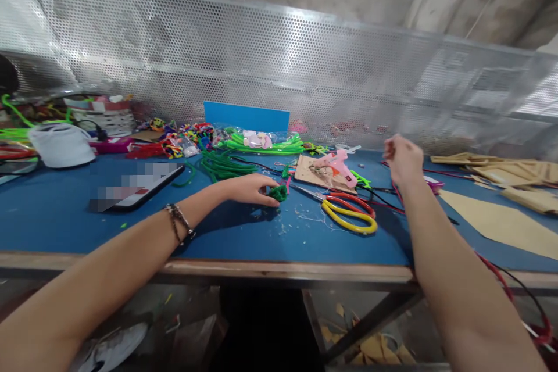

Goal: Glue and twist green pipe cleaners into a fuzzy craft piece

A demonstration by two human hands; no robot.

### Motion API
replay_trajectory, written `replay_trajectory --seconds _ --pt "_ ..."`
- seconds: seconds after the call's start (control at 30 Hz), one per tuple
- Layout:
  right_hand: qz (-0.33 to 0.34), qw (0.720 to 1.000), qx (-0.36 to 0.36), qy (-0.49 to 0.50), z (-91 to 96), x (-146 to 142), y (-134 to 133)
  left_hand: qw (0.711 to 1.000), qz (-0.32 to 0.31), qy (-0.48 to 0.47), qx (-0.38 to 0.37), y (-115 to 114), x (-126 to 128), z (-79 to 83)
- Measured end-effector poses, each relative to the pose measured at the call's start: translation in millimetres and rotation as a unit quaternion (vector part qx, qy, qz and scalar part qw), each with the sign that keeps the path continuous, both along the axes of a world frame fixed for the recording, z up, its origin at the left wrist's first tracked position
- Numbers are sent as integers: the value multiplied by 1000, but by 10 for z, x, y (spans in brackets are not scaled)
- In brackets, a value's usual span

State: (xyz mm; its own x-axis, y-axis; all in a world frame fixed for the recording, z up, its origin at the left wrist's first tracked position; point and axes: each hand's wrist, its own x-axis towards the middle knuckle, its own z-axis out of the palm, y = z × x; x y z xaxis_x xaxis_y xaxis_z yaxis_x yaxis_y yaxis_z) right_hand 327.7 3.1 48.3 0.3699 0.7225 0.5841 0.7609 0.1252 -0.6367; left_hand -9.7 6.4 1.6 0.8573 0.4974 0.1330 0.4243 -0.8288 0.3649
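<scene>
My left hand [249, 189] is closed round a small dark green fuzzy bundle [278, 192], held between thumb and fingers just above the blue table. It looks like bent pipe cleaner. Raised at the right is my right hand [404, 158], its fingers curled in; whatever they may hold is blurred and cannot be made out. Between the hands lie scissors [349, 215] with red and yellow handles, their blades pointing left. Behind them a pink glue gun [337, 167] rests on a cardboard piece [307, 170]. Dark green pipe cleaners [226, 165] lie beyond my left hand.
A phone-like device [139, 189] lies left of my left arm. Bright green pipe cleaners [270, 144] and a blue board [246, 116] are at the back. Brown paper sheets [501, 224] cover the right side. Red and black cables pass near my right arm. A perforated metal panel [244, 58] stands behind.
</scene>
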Motion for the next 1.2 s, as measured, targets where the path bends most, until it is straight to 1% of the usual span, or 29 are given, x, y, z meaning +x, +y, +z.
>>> replay_trajectory --seconds 0.07,0.17,0.23,0.33,0.47,0.57,0.67,0.77,0.83,0.87,0.9,0.93,0.97,1.0,1.03,1.07,1.1,1.13,1.2 --pt "-30 997 -59 -26 -196 72 72 1000 3 5 -1 -7 0 5" --pt "-53 985 -153 -62 -455 75 151 1000 1 10 -6 -14 2 14" --pt "-73 977 -187 -75 -538 70 181 1000 0 19 -4 -18 6 19" --pt "-110 972 -195 -76 -539 98 174 999 5 40 5 -21 10 25" --pt "-145 972 -179 -50 -475 171 74 999 9 50 9 -24 11 28" --pt "-147 977 -154 -13 -438 193 -2 998 11 53 11 -31 6 33" --pt "-148 986 -77 25 -348 145 -37 998 13 57 10 -39 -6 40" --pt "-142 988 46 50 -158 -15 -58 998 5 61 8 -46 -13 40" --pt "-111 980 153 58 -16 -212 -94 998 2 58 14 -49 -3 38" --pt "-94 978 177 52 39 -340 -124 999 7 42 22 -52 6 38" --pt "-62 977 200 39 76 -486 -163 999 21 13 32 -54 17 40" --pt "15 972 235 -10 90 -646 -208 998 41 -31 43 -56 29 43" --pt "98 963 229 -98 80 -814 -258 993 64 -85 56 -59 40 49" --pt "172 945 190 -204 47 -983 -310 984 84 -142 70 -63 49 56" --pt "239 913 132 -304 -3 -1146 -360 972 98 -194 85 -66 54 65" --pt "282 876 77 -384 -65 -1295 -404 961 105 -234 100 -69 57 74" --pt "304 841 34 -445 -131 -1425 -441 955 103 -256 110 -72 56 82" --pt "305 824 11 -476 -196 -1529 -468 955 93 -256 115 -74 54 88" --pt "285 819 7 -497 -301 -1655 -492 970 59 -209 105 -77 48 90"
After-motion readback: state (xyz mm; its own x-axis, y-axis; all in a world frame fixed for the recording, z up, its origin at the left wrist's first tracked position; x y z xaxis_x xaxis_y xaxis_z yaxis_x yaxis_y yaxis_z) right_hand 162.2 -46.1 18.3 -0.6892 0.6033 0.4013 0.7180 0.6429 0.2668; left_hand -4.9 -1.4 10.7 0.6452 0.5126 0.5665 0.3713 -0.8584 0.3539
